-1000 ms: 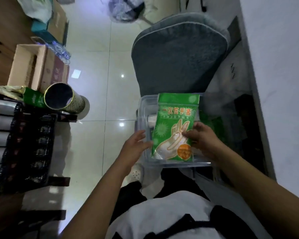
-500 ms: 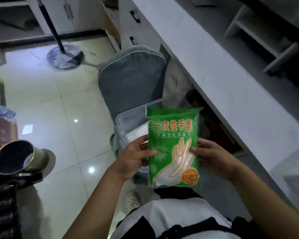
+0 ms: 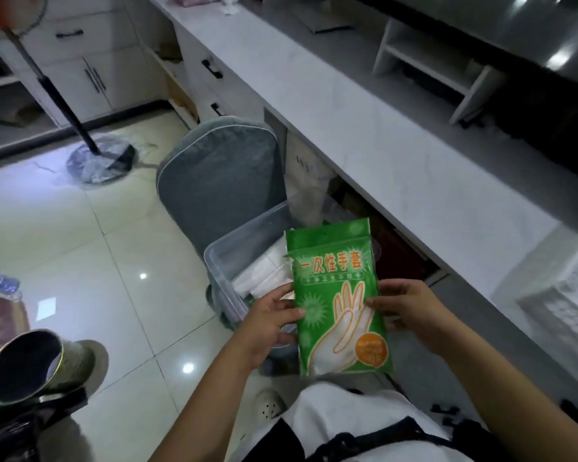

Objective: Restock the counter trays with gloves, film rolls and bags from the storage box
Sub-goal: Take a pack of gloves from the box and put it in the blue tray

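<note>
A green pack of disposable gloves point(image 3: 339, 298) with a hand drawn on it is held upright in front of me. My left hand point(image 3: 267, 323) grips its left edge and my right hand point(image 3: 406, 310) grips its right edge. Behind and below the pack stands the clear plastic storage box point(image 3: 234, 251) on a grey chair, with white bags point(image 3: 264, 271) inside. The white perforated counter tray point(image 3: 561, 305) sits on the counter at the far right.
A long pale marble counter point(image 3: 364, 128) runs diagonally on the right, with a white shelf unit point(image 3: 424, 58) on it. The grey padded chair point(image 3: 221, 175) backs the box. A metal tin point(image 3: 27, 365) lies lower left, and a stand base point(image 3: 101, 161) rests on the tiled floor.
The glove pack has been lifted out of the box and held up by both hands. My view has swung up and to the right, bringing the counter and tray into sight.
</note>
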